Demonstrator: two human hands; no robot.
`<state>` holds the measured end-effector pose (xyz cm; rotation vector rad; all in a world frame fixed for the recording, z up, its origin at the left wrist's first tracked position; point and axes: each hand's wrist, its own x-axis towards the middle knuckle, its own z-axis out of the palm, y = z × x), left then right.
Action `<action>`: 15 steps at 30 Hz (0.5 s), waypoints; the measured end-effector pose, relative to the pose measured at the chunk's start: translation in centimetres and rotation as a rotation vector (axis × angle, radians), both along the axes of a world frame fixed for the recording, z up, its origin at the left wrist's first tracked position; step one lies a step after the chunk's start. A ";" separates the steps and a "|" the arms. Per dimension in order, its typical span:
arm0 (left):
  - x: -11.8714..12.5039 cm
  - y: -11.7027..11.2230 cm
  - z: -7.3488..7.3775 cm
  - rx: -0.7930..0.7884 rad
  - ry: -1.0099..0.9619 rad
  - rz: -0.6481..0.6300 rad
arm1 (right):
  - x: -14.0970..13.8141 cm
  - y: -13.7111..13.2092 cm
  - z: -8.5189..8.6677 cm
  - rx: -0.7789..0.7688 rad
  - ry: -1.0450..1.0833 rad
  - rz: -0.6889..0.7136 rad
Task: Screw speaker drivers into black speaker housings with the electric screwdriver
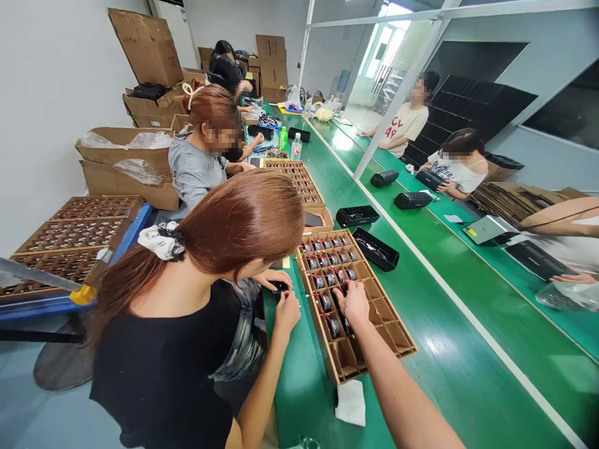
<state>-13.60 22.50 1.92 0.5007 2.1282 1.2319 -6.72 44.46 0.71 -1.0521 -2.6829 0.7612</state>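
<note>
My right hand [354, 304] reaches in from the lower right over a divided cardboard box [390, 330]. Its fingers are closed, thumb toward the left, on a narrow black part [345, 321] that lies across the cells; its exact kind is hidden. Small round speakers [333, 327] with red wires fill several cells around the hand and farther up the box. My left hand is out of view. Close on the left, a co-worker in a black top [173, 362] bends over a small black piece [279, 287], with both hands on it.
Black speaker housings [375, 247] lie on the green table [449, 337] beyond the box. A white cloth [350, 402] sits at its near end. Another divided box [299, 181] and bottles [296, 147] stand farther back. Co-workers sit along both sides; stacked cartons [140, 50] are at left.
</note>
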 end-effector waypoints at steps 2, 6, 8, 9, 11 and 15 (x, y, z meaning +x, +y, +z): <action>-0.1 0.4 -0.2 0.008 -0.024 0.006 | 0.0 0.3 -0.5 0.004 0.026 0.060; -0.1 0.9 -0.1 0.048 -0.099 -0.006 | 0.8 1.5 -1.2 -0.008 0.122 0.142; 0.0 1.0 0.0 0.087 -0.141 -0.006 | 1.5 1.9 -1.3 -0.012 0.188 0.151; 0.0 1.0 0.1 0.113 -0.161 -0.001 | 1.8 2.0 -1.3 -0.012 0.225 0.151; 0.0 0.9 0.2 0.168 -0.204 0.015 | 2.5 2.1 -0.8 -0.007 0.308 0.136; 0.0 0.6 0.7 0.275 -0.340 0.032 | 3.4 2.3 2.1 -0.008 0.468 0.092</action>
